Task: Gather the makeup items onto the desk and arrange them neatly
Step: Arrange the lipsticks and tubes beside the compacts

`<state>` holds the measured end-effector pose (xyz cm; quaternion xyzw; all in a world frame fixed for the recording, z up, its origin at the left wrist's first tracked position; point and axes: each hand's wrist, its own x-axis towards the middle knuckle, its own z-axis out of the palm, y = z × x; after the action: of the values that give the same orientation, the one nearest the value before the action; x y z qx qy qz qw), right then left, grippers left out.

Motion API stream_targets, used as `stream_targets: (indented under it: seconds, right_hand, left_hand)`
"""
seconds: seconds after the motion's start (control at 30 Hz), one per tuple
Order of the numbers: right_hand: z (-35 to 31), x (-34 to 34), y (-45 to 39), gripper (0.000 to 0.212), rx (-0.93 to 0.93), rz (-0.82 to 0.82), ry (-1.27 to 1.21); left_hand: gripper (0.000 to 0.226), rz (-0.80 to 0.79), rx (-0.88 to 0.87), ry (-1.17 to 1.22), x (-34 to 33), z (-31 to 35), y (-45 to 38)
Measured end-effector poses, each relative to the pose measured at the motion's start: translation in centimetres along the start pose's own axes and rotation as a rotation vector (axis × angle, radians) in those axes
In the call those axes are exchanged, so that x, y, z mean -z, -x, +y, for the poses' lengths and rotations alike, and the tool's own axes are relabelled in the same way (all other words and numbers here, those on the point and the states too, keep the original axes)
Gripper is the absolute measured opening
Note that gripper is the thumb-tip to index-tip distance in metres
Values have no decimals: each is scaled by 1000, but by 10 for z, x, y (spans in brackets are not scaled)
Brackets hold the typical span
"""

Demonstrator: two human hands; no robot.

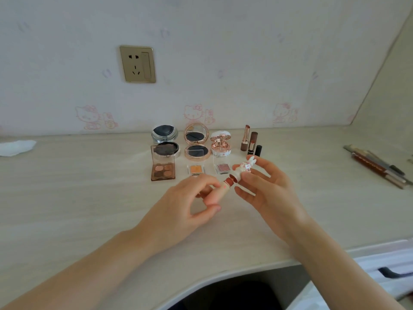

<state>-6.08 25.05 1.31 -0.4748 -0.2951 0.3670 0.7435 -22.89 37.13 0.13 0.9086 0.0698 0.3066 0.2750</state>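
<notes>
My left hand (pixel 192 202) pinches a small cream lipstick tube (pixel 225 187) with its reddish-brown bullet exposed. My right hand (pixel 266 186) pinches the tube's cap (pixel 244 167), topped by a white rabbit figure, just off the bullet. Both hover above the pale desk (pixel 89 198). Behind them stand open makeup items in rows: a silver compact (pixel 165 139), a rose-gold mirror compact (pixel 196 142), a pink-and-white cushion compact (pixel 221 144), a brown eyeshadow quad (pixel 162 170), an orange single shadow (pixel 196 170), a pink glitter shadow (pixel 222 168) and several lipsticks (pixel 251 142).
Several brushes and pencils (pixel 377 166) lie at the desk's right side. A white tissue (pixel 15 147) sits at the far left. A wall socket (pixel 137 63) is above. The desk's curved front edge (pixel 223 274) and a white drawer (pixel 386 269) are at lower right.
</notes>
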Motion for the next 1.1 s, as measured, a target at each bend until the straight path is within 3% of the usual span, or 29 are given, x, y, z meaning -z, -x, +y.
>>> stream_targets:
  seconds: [0.2, 0.47, 0.87, 1.1]
  right_hand:
    - [-19, 21, -6, 38, -121, -17, -110]
    - [-37, 43, -18, 34, -96, 69, 9]
    - [-36, 55, -53, 27, -85, 216, 305]
    - [-19, 44, -70, 25, -84, 215, 453]
  left_hand:
    - [39, -80, -248, -217, -13, 10, -18]
    - [38, -127, -377, -326, -47, 27, -53]
    - [33, -116, -311, -356, -70, 25, -71]
    - [32, -126, -209, -377, -73, 16, -68]
